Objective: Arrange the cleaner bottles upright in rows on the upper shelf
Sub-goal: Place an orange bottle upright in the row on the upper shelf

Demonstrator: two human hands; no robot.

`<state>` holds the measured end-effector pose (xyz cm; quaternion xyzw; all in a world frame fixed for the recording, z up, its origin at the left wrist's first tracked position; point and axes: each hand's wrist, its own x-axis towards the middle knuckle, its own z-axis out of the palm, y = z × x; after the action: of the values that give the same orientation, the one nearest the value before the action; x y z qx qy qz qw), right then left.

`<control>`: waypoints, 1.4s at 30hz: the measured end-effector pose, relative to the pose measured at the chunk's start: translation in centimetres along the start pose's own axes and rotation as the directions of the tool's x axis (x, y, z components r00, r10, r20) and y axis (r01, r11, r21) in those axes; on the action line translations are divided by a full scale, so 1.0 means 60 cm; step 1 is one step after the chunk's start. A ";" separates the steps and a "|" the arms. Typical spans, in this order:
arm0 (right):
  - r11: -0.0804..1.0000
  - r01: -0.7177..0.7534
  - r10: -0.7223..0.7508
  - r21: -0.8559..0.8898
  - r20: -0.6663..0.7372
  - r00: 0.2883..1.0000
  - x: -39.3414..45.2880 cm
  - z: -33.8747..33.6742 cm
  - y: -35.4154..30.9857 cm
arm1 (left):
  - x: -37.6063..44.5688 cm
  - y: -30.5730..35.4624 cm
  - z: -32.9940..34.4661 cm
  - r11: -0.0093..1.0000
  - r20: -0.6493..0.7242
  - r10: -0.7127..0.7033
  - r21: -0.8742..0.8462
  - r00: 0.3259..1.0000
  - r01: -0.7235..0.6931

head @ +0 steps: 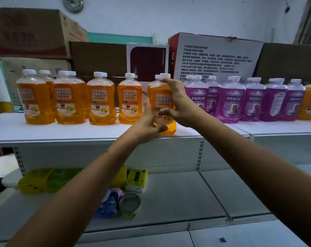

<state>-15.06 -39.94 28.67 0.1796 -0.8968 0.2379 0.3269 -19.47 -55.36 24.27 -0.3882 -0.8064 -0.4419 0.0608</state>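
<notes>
Shelving first: the upper shelf carries orange bottles on the left and purple bottles on the right, all upright. Between them, near the front edge, stands the orange bottle being placed. The right hand wraps its shoulder and side, fingers curled round it; the left hand pinches its base. I'd slide it straight back, label forward, level with its neighbours, keeping it upright, clear of the purple ones.
</notes>
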 end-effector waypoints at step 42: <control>0.994 0.009 -0.019 -0.111 -0.093 0.995 0.094 0.094 0.141 | 0.059 -0.043 0.006 0.854 -0.117 -0.182 0.474 0.976 0.216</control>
<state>-26.01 -37.01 26.05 0.1561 -0.8909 0.1937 0.3800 -23.56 -53.89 23.89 -0.2602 -0.9243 -0.2432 0.1372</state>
